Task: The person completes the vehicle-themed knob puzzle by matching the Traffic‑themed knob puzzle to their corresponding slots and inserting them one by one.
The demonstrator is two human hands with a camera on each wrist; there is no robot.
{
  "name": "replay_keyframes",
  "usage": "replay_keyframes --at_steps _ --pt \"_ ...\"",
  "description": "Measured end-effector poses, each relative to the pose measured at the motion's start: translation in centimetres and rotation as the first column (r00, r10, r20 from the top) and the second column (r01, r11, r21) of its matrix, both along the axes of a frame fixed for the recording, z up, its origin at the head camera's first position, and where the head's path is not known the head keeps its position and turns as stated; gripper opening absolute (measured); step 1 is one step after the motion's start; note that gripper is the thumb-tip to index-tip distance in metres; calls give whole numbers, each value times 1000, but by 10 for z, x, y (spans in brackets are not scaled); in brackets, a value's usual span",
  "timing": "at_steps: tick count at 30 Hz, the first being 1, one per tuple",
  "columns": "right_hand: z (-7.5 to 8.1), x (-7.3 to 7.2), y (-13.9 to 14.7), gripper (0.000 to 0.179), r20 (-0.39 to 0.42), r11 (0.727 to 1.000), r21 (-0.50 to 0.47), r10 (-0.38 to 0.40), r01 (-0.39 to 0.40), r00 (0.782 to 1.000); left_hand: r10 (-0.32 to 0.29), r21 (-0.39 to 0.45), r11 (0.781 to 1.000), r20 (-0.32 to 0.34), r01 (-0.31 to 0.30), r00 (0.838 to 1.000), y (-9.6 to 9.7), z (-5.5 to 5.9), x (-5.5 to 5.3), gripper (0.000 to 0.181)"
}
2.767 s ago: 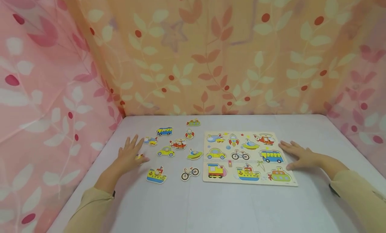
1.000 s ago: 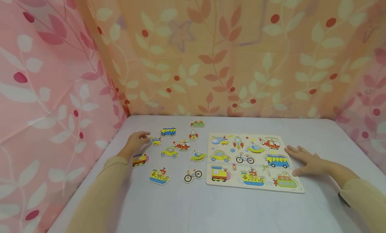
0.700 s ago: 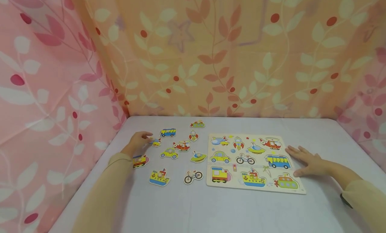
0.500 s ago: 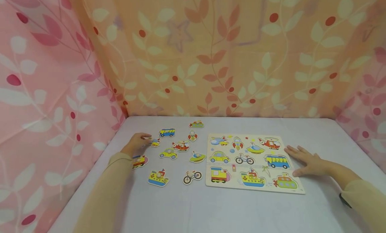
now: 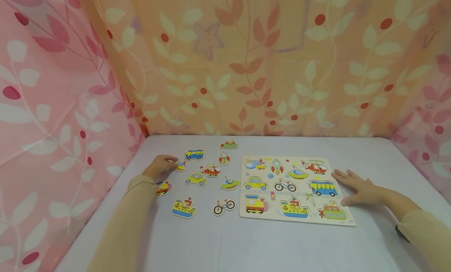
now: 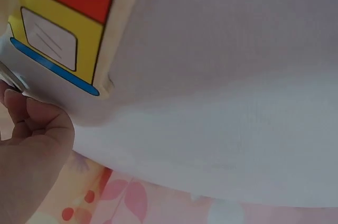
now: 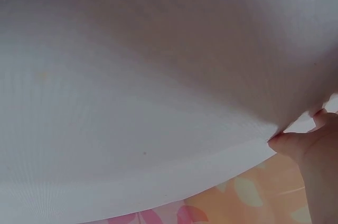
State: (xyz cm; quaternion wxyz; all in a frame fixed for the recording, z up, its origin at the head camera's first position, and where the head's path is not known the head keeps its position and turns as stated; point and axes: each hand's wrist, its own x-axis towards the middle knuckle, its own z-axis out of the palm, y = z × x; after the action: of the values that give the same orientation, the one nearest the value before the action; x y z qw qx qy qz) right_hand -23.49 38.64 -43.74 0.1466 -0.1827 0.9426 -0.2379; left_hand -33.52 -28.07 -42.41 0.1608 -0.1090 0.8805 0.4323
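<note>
Left hand (image 5: pixel 158 167) pinching plane piece (image 5: pixel 181 166) at left, fingers clamped on it; right hand (image 5: pixel 361 188) touching right edge of puzzle board (image 5: pixel 274 209), fingers apart.

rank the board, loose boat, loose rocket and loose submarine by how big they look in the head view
1. board
2. loose boat
3. loose rocket and loose submarine, too close to rank: the rocket looks taller, the submarine wider

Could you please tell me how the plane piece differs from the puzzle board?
The plane piece is small; the puzzle board is larger. The plane piece has an irregular outline; the puzzle board is rectangular. The left hand pinches the plane piece; the right hand rests at the puzzle board's edge. Both show a plane.
</note>
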Motion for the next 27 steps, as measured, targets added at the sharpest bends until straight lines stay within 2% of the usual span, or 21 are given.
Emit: replay_keyframes --at_steps 4,10,16,19,25,27 --pt "0 1 0 94 3 1000 -7 -1 1 1000 26 -24 999 -6 -26 1000 2 1 1 43" --pt "-1 2 -1 94 -1 1000 -19 -2 2 1000 32 -49 998 -44 -35 999 5 4 3 38" --pt "-1 2 -3 93 7 1000 -21 1 -1 1000 82 -36 996 -20 -83 996 4 2 6 35" --pt "-1 2 -4 93 10 1000 -14 1 -1 1000 93 -36 995 -29 -94 995 5 1 7 34" --pt "1 2 -2 93 6 1000 4 -3 3 1000 85 -54 995 -73 -89 994 10 4 7 33" --pt "1 2 -1 93 8 1000 3 -4 4 1000 84 -64 994 -66 -89 994 11 5 8 33"
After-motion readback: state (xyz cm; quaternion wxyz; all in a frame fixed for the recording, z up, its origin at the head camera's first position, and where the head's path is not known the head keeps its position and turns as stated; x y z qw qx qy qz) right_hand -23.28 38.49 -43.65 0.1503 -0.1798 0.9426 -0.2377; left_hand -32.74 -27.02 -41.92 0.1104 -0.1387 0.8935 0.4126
